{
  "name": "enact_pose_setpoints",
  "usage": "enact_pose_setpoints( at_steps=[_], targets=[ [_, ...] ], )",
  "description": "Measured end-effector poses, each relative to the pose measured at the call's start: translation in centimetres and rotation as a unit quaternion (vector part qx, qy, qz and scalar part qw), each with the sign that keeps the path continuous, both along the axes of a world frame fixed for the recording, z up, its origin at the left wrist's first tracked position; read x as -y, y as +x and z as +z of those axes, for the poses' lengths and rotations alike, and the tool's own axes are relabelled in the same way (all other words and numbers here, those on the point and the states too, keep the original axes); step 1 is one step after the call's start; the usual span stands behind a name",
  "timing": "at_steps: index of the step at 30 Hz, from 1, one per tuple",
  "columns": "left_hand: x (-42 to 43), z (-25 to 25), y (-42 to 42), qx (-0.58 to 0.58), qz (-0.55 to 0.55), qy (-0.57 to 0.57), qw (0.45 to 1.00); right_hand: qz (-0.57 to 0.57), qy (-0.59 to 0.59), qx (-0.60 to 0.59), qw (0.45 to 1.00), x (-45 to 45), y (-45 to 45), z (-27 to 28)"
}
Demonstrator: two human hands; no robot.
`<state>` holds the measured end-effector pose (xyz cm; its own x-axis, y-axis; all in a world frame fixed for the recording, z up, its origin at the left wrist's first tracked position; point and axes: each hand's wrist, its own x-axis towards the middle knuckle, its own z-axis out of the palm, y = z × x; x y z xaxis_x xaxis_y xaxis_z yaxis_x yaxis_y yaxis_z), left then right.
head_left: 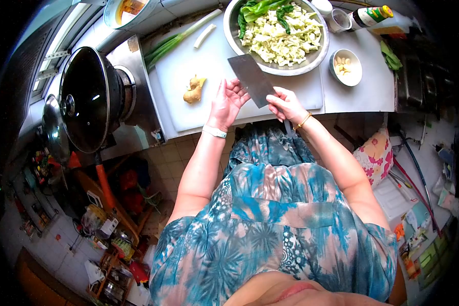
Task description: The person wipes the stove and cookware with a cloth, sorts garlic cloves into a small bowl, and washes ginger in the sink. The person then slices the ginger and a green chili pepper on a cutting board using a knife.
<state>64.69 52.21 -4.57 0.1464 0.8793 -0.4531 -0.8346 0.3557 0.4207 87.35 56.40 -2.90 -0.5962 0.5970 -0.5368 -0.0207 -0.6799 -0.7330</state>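
Note:
My right hand is closed round the handle of a cleaver, whose broad dark blade points up and to the left over the white cutting board. Palm up and fingers spread, my left hand is beside the blade and appears to hold nothing; I cannot tell if its fingertips touch the blade. A piece of ginger lies on the board to the left of that hand. Farther back are green onions and a short white onion piece. A metal basin of chopped cabbage stands behind the blade.
At the right, a small bowl holds several garlic cloves, with a sauce bottle and a glass behind it. A lidded wok sits on the stove to the left. Another bowl stands at the back left.

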Motion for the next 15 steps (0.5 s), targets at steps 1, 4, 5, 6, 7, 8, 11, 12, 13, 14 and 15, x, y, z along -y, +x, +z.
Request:
enact_pose_setpoints(
  at_steps=[1,4,5,6,7,8,11,12,13,14,15],
  targets=[
    [-0.1,0.0,0.0,0.0,0.003,-0.001,1.0,-0.017,0.014,0.007,1.0,-0.1,0.0,0.0],
    [-0.7,-0.2,0.9,-0.334,-0.048,0.027,0.941,-0.071,0.046,0.041,0.996,-0.6,1.0,0.4],
    [-0.8,-0.2,1.1,-0.335,-0.047,0.026,0.941,-0.079,0.072,0.056,0.993,-0.7,1.6,0.4],
    [-0.9,-0.2,1.3,-0.547,-0.064,0.131,0.825,-0.086,0.091,0.077,0.989,-0.7,2.2,0.0],
    [-1.0,-0.3,1.5,-0.72,-0.077,0.227,0.651,-0.096,0.103,0.098,0.985,-0.7,2.7,0.1],
    [-1.3,-0.9,1.7,-0.745,-0.057,0.269,0.608,-0.087,0.115,0.12,0.982,-0.7,3.3,0.3],
    [-1.6,-1.3,2.1,-0.797,-0.053,0.326,0.506,-0.073,0.186,0.165,0.966,0.1,4.5,-0.5],
    [-1.6,-1.3,2.3,-0.794,-0.053,0.33,0.508,-0.067,0.245,0.188,0.949,0.5,4.9,-0.9],
    [-1.4,-1.2,2.4,-0.803,-0.061,0.323,0.498,-0.049,0.249,0.208,0.945,0.8,5.2,-0.6],
    [-1.3,-1.1,2.4,-0.812,-0.069,0.316,0.486,-0.04,0.295,0.236,0.925,1.2,5.3,-0.4],
    [-1.3,-1.0,2.4,-0.809,-0.07,0.32,0.487,-0.031,0.339,0.263,0.903,1.5,5.4,-0.1]
  ],
)
